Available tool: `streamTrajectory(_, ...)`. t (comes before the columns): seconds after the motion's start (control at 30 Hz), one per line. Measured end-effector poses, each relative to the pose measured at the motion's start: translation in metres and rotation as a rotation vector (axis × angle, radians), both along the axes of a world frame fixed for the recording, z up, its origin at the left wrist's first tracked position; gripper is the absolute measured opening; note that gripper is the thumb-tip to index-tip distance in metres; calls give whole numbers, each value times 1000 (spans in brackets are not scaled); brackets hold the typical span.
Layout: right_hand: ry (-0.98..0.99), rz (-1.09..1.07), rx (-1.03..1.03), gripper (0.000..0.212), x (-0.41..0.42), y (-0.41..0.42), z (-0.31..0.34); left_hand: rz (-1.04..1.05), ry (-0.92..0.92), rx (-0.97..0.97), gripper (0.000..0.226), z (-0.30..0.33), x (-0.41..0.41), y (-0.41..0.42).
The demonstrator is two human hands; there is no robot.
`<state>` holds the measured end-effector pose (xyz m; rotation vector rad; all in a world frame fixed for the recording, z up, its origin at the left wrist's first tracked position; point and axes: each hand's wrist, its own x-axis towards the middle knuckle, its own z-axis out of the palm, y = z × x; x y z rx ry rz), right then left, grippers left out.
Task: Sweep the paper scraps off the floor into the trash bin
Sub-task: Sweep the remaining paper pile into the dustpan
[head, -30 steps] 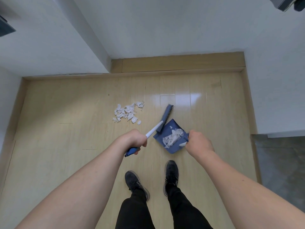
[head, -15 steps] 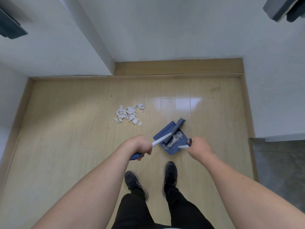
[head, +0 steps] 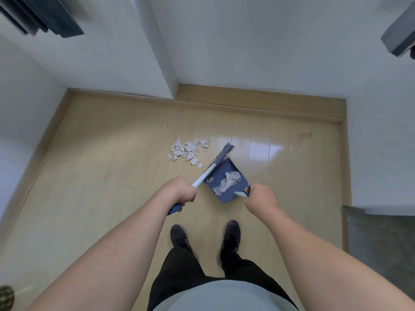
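Blue dustpan [head: 226, 176] carries white paper scraps [head: 229, 180]; more white scraps [head: 186, 150] dot the pale yellow wood floor [head: 101, 176]. The brush [head: 215, 164] is blue-bristled, white-shafted, blue at its near tip. Black shoes [head: 229, 236], black trousers [head: 179, 272], white walls [head: 247, 41].

Dark wall fixture [head: 45, 16] blurred, cut off.

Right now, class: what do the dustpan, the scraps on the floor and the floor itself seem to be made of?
Dustpan: probably plastic, an even matte blue with moulded comb teeth.
Scraps on the floor: thin white paper, torn and crumpled.
Floor: pale wood or wood-look laminate, plank seams showing, glossy enough to mirror light.
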<state>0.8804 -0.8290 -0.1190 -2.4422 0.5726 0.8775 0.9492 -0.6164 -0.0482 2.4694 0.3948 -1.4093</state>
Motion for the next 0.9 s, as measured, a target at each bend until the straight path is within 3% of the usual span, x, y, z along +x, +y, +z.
streamTrajectory(0.33,5,203,3,15,-5,69,10,451,107,-136,20,-4,-26,96)
streamTrajectory(0.7,10,234,-43,18,-27,205,5,474,152,-200,24,-13,-59,230)
streamTrajectory(0.9,-34,250,-57,14,-38,285,15,527,173,-213,15,4,-69,321)
